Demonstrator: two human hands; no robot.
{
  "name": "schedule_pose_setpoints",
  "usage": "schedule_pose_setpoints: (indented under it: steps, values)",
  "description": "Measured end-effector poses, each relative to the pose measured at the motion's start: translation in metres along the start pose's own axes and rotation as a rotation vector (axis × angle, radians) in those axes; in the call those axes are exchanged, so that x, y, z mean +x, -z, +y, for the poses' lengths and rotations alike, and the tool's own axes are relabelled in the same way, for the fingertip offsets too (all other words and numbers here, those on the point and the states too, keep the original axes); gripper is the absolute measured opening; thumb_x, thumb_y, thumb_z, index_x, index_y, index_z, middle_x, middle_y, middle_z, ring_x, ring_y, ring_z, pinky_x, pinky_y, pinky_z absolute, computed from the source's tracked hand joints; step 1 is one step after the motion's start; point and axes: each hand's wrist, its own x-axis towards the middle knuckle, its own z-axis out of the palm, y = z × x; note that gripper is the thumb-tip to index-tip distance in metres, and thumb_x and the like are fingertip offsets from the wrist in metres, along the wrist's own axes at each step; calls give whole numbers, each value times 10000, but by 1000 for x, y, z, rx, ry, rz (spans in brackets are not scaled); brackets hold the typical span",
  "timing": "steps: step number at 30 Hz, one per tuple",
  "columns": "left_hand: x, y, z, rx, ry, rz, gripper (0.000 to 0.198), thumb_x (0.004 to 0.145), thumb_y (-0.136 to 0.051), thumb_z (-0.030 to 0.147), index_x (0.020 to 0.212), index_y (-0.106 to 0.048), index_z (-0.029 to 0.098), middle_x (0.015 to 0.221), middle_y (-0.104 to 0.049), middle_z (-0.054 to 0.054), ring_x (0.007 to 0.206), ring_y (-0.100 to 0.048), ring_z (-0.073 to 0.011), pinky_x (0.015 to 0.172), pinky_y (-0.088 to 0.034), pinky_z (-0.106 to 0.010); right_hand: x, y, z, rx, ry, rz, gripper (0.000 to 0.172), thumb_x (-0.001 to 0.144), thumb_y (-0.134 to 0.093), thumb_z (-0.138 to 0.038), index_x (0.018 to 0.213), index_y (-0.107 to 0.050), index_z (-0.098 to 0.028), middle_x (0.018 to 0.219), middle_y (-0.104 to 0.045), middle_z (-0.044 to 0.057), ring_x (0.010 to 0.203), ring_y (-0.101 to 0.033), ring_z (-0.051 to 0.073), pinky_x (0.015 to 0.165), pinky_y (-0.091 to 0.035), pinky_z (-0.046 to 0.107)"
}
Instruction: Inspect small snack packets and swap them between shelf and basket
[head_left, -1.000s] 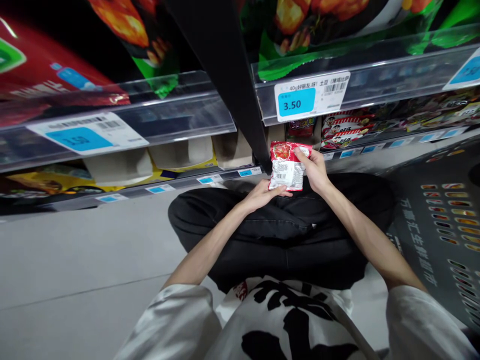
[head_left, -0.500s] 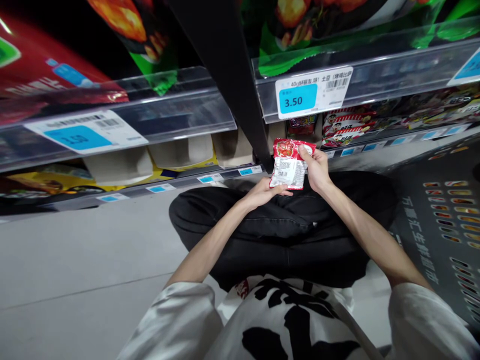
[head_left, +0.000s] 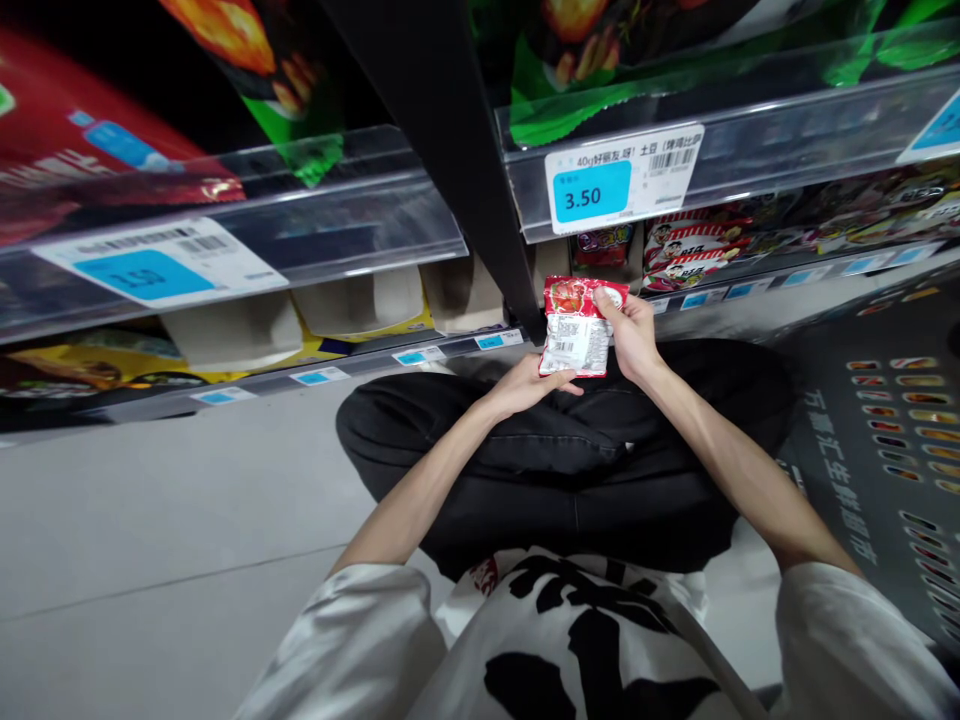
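A small red and white snack packet (head_left: 576,330) with a barcode on its back is held up over my knees, in front of the lower shelf. My left hand (head_left: 525,385) pinches its bottom left corner from below. Along the packet's right edge my right hand (head_left: 634,335) is closed, thumb on its top. I am crouching in black trousers (head_left: 570,450) close to the shelving.
A black upright (head_left: 450,150) divides two shelf bays. Clear shelf rails carry blue price tags, one reading 3.50 (head_left: 622,180). Big snack bags (head_left: 90,150) fill the upper shelf; small packets (head_left: 690,250) and cardboard trays (head_left: 360,300) line the lower ones. Grey floor lies left.
The packet and both hands have shifted slightly upward toward the shelf; the grip on it is unchanged.
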Motion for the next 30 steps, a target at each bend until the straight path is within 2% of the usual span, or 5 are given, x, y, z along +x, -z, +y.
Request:
schedule_pose_setpoints:
  steps: [17,25,30]
  values:
    - [1,1,-4,75,-4,3,440,924,-653,447,1204,-720,114,991,-800,-120,1137,-712,-309,1091,-483,-422,1,0,0,-12,-18,-10,395,721,-821,-613,737,-723,-231,737,-736,-14,679,-647,153,665,-542,303]
    - [1,2,-7,115,-30,-8,371,910,-656,448,1034,-782,122,1048,-792,-132,1165,-690,-318,1092,-488,-427,1,0,1,-21,-20,-10,380,732,-814,-611,741,-723,-242,738,-737,-12,691,-655,162,668,-544,314]
    - [1,3,-7,100,-22,-14,383,907,-664,441,1089,-770,121,1018,-797,-129,1149,-696,-312,1098,-486,-444,0,0,0,-46,-19,0,393,731,-806,-625,728,-714,-242,765,-742,-8,710,-658,167,670,-545,319]
